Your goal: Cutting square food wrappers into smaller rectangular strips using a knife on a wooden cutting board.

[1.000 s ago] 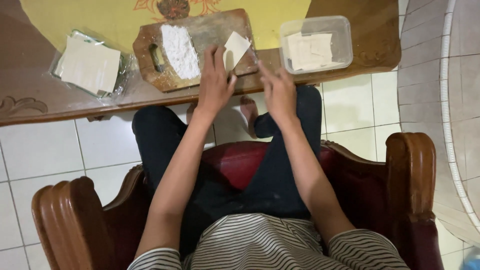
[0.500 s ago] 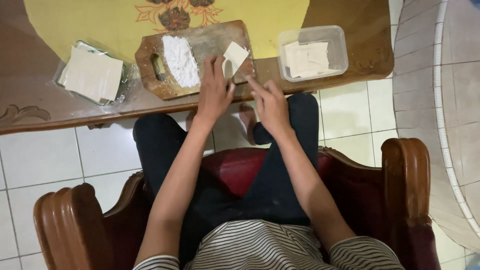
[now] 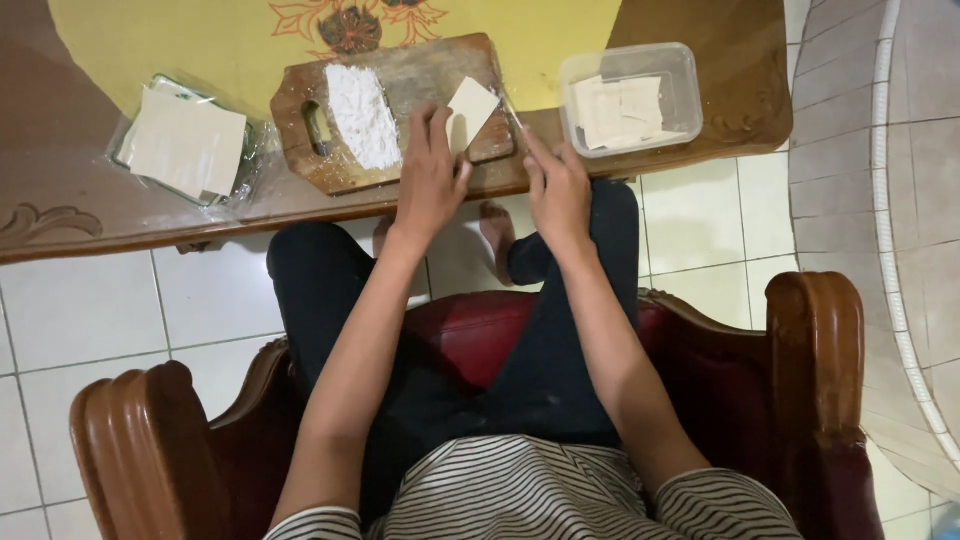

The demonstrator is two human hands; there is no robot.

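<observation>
On the worn wooden cutting board, at its right end, a thin pale square dough sheet is laid flat. It is turned diamond-wise: one corner points to the board's far edge, the opposite one toward the seated person. Being square, no clear long axis can be told.

Left hand is laid palm-down on the board's near edge, fingers extended and held close together, tips touching the sheet's left side. Nothing is pinched by it.

Right hand is loosely curled at the table's edge, just right of the board. A thin metal utensil is held between thumb and forefinger, its tip angled up-left to the sheet's right corner. Whether it is a spoon or a knife cannot be told.

A patch of white flour is spread over the board's left half, long axis running away from the person, beside the slot handle.

Packages:
- clear rectangular plastic tub, right of the board, just beside it; more pale sheets are stacked inside, slightly askew.
- crinkled clear plastic wrapper, left of the board, well apart; a stack of the same sheets is laid on it, tilted. A green edge is seen on the wrapper; no label is legible.

All of it is carried on a brown wooden table with a yellow patterned cloth at the far side.
</observation>
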